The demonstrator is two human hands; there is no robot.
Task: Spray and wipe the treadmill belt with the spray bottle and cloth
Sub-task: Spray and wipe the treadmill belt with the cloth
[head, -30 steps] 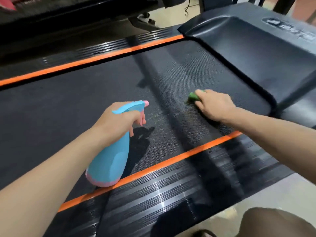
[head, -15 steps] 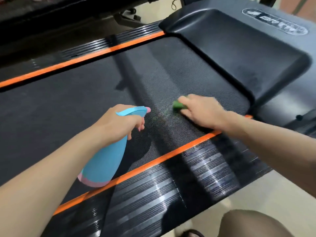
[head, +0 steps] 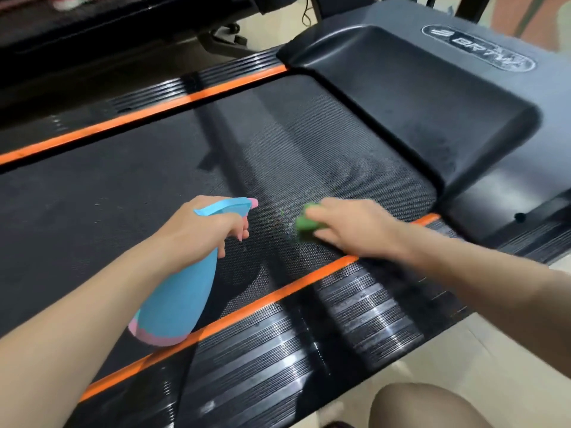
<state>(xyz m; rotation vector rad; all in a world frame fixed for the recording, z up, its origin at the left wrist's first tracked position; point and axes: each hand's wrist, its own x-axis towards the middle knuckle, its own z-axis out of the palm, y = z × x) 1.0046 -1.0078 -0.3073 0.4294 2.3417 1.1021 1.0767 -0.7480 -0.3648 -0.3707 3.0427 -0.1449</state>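
Observation:
The black textured treadmill belt (head: 129, 193) runs across the view between two orange stripes. My left hand (head: 197, 230) grips the neck of a blue spray bottle (head: 179, 301) with a pink base and pink nozzle tip, held above the belt and tilted with the nozzle toward the right. My right hand (head: 355, 228) presses a green cloth (head: 304, 222) onto the belt near the front orange stripe; most of the cloth is hidden under the hand. The belt between nozzle and cloth shows fine wet speckles.
The black motor cover (head: 417, 97) with a logo rises at the belt's right end. Ribbed black side rails (head: 309, 344) border the belt beyond each orange stripe (head: 173, 98). My knee (head: 426, 406) shows at the bottom over a pale floor. Other dark equipment stands behind.
My right hand has slid the green cloth toward me and leftward along the belt, closer to the near orange stripe. The left hand with the bottle has barely moved.

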